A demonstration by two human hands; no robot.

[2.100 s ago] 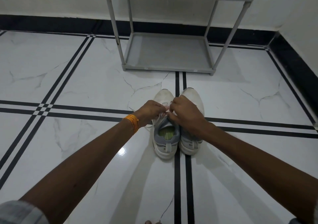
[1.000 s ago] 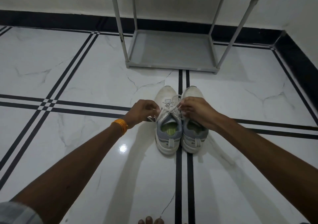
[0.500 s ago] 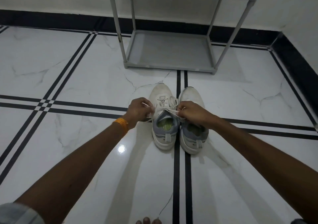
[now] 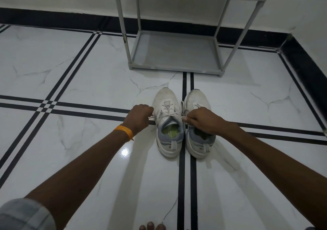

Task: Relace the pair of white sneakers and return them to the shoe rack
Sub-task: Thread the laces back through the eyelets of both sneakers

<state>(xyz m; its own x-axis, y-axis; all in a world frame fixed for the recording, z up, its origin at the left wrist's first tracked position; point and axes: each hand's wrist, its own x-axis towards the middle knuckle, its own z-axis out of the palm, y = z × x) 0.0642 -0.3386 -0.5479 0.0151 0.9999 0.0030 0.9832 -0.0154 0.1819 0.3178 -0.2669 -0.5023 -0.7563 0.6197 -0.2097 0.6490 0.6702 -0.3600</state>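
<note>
Both arms outstretched, left hand (image 4: 140,117) and right hand (image 4: 200,120) each pinching a lace (image 4: 174,115) end, pulled apart over left sneaker (image 4: 168,123), no readable branding.

You're working in dim, bluish light; a small glare spot (image 4: 125,152) shines on the glossy floor (image 4: 70,81), soft arm shadows fall nearby, and straight lines bow toward the edges.

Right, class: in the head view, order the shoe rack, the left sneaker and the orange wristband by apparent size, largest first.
1. shoe rack, though cut off at the top edge
2. left sneaker
3. orange wristband
</note>
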